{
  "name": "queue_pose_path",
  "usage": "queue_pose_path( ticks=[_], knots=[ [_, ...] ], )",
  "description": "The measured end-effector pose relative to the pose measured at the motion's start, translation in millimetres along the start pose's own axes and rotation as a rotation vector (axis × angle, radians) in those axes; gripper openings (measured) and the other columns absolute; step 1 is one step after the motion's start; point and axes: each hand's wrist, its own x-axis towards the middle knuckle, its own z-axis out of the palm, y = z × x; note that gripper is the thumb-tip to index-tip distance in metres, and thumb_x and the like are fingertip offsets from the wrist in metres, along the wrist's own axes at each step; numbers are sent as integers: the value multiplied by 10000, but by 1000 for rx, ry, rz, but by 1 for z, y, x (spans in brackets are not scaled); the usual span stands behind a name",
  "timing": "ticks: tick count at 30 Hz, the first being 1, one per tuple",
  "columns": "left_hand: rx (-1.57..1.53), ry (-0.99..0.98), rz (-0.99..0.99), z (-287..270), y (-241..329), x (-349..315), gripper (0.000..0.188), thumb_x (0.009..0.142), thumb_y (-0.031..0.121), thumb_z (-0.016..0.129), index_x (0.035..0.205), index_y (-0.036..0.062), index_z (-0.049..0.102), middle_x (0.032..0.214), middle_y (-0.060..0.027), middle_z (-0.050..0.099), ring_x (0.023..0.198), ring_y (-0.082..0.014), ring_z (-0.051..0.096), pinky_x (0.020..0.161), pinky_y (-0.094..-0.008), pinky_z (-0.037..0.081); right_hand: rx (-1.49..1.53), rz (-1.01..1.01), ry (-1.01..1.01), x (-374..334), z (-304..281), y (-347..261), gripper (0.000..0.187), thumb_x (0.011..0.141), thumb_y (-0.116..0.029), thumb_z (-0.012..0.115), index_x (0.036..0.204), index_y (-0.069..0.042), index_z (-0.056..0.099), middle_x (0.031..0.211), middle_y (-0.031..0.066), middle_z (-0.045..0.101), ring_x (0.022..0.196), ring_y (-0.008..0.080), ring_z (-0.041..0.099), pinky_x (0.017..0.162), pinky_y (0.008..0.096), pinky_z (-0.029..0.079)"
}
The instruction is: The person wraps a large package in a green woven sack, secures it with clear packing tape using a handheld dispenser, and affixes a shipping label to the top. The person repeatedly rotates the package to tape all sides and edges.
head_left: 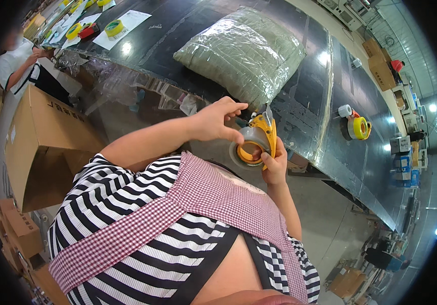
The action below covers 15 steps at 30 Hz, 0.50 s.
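A yellow tape dispenser (268,128) loaded with a roll of clear tape (253,147) is in my right hand (275,165), whose fingers wrap around its frame in front of my chest. Just to the left of the dispenser is my left hand (217,122), thumb and fingers spread apart with nothing visible between them. A big grey-green bundle (244,53), covered in shiny clear plastic, lies on the dark table (302,114) beyond both hands. Its near corner comes close to the dispenser.
Yellow tape rolls (113,28) rest on papers at the far left. Another yellow tape roll (359,128) and a small white roll (345,111) stand on the right of the table. A large open cardboard box (45,142) is at my left; a person (23,63) stands behind it.
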Motion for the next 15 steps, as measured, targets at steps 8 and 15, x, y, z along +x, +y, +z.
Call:
queue_pose_path(
  ticks=[8,15],
  knots=[
    [-755,-40,-412,-29,-26,10,404,945,345,685,1213,44,653,1100,-54,639,1061,-175,565,979,-337,444,-775,-349,195,11,53,-3,739,665,-13,802,1351,-11,526,1116,95,630,983,220,641,866,327,512],
    [-1023,35,-320,-52,-85,0,121,1001,146,598,1057,64,666,1029,-30,652,936,-125,593,854,-267,500,-1449,-690,84,40,84,-3,756,599,-158,847,1316,-243,623,918,78,548,767,267,574,684,382,481]
  ],
)
